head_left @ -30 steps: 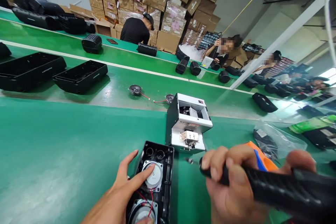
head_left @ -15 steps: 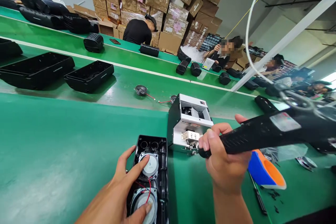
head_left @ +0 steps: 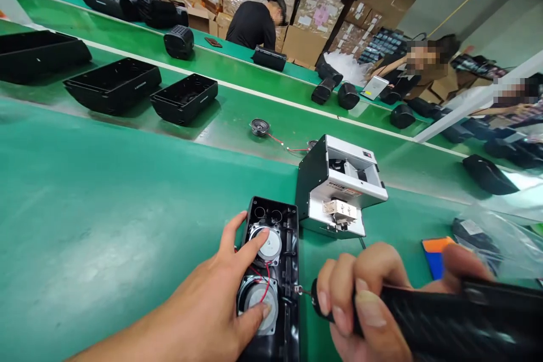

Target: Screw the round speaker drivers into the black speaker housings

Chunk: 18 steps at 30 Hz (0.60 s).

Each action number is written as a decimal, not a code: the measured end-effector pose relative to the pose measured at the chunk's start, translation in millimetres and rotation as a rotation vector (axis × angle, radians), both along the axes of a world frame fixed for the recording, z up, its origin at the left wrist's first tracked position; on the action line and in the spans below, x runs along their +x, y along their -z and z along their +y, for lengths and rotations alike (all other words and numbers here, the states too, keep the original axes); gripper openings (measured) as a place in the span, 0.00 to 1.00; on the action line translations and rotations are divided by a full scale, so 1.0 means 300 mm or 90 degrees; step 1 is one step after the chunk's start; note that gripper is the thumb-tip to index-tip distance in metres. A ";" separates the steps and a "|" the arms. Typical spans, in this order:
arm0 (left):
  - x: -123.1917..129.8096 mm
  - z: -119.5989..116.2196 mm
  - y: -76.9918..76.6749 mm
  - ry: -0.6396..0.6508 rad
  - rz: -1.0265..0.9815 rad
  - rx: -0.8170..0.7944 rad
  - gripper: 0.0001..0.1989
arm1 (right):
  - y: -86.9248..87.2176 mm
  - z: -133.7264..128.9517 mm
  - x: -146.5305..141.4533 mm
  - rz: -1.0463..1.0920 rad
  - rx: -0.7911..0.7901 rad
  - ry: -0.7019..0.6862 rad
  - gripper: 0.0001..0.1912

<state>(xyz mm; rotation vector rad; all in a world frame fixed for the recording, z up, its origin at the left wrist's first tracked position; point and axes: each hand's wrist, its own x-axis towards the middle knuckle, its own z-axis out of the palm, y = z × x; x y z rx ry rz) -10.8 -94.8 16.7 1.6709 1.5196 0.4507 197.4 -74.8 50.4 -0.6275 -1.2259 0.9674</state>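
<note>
A black speaker housing lies on the green bench, holding two round silver speakers joined by red wires. Spread over the housing, my left hand rests its fingertips on the speakers and its palm along the left edge. My right hand is wrapped round a black electric screwdriver, whose bit points left and reaches the right edge of the housing, with a small screw at its tip. Just behind stands a silver and black screw feeder.
Open black housings and a loose speaker lie on the strip behind the bench. An orange and blue tray and clear plastic bag are at the right. People sit across the line near stacked cartons.
My right hand has brought the screwdriver from the screw feeder down to the housing's right edge. My left hand stays on the speakers. The camera view has shifted.
</note>
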 end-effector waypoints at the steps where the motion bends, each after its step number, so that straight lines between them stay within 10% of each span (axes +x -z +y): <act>1: -0.001 0.000 -0.001 -0.002 0.000 0.003 0.47 | 0.015 0.002 -0.013 0.002 0.001 0.012 0.27; 18: -0.007 0.002 -0.012 0.005 -0.024 0.012 0.46 | 0.101 0.015 -0.049 -0.075 -0.005 0.019 0.28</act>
